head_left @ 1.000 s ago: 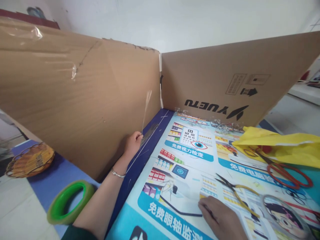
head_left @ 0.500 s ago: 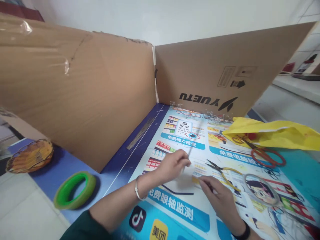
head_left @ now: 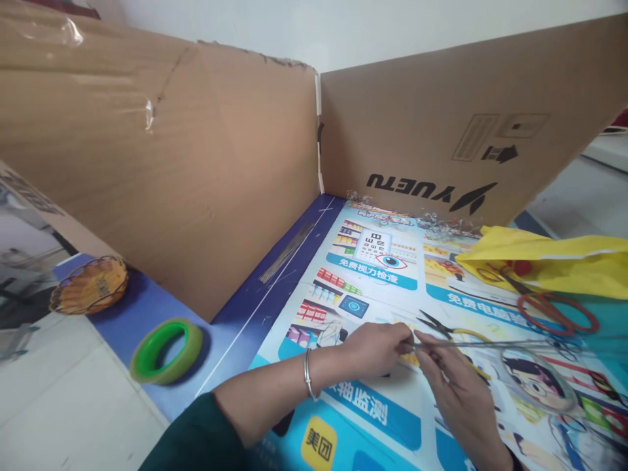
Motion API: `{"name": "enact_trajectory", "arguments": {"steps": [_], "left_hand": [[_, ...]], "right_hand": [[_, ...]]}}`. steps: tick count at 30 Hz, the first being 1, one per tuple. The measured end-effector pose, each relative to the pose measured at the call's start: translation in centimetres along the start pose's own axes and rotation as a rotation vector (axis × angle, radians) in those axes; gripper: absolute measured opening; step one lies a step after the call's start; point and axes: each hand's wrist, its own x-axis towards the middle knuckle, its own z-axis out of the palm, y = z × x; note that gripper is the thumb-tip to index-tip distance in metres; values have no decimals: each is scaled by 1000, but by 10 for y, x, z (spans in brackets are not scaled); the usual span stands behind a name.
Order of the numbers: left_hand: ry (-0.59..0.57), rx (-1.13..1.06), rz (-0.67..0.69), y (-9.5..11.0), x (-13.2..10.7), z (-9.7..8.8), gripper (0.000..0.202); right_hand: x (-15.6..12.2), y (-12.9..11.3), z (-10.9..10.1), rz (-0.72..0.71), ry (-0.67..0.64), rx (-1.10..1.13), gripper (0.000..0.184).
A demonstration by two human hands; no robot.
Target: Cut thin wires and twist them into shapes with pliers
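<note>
My left hand [head_left: 380, 348], with a silver bangle at the wrist, is closed in a pinch on the end of long thin wire strands [head_left: 520, 343]. The strands run out to the right, blurred by motion. My right hand [head_left: 454, 379] meets the left at the fingertips, its thumb and fingers closed around the same strands. Just behind the right hand lie pliers [head_left: 434, 325] with yellow handles, partly covered by the strands. A clear round ring-like coil [head_left: 564, 396] rests to the right of it.
Cardboard panels [head_left: 235, 170] wall the back and left. Green tape [head_left: 167, 351] and a wicker basket [head_left: 91, 284] sit at left. Thin sticks [head_left: 287, 252] lie on the blue strip. Red-handled scissors [head_left: 559, 314] and a yellow bag [head_left: 554, 258] are at right, on the printed poster [head_left: 373, 301].
My left hand has moved right and down to meet my right hand. The wire, which pointed upward from the left hand, now stretches out to the right. The view has shifted slightly.
</note>
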Motion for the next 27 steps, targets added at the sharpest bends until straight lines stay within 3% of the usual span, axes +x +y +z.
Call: {"name": "enact_trajectory", "arguments": {"steps": [6, 10, 12, 14, 16, 18, 22, 27], "left_hand": [[12, -27, 35, 8, -3, 2, 17], [87, -9, 137, -7, -7, -28, 22], [138, 74, 41, -28, -14, -56, 23], [139, 242, -191, -57, -27, -86, 24], [134, 468, -510, -87, -42, -110, 24], [144, 536, -639, -115, -56, -122, 23], [78, 562, -760, -150, -68, -118, 21], [37, 553, -788, -165, -64, -103, 28]], "right_hand": [[5, -1, -12, -64, 24, 3, 14], [9, -4, -20, -31, 23, -85, 16], [11, -4, -20, -13, -1, -95, 18], [12, -3, -18, 7, -35, -86, 21], [12, -1, -15, 37, -49, -85, 22], [12, 1, -13, 58, -50, -86, 22], [10, 3, -13, 78, -46, -70, 22], [12, 0, -14, 47, -28, -39, 21]]}}
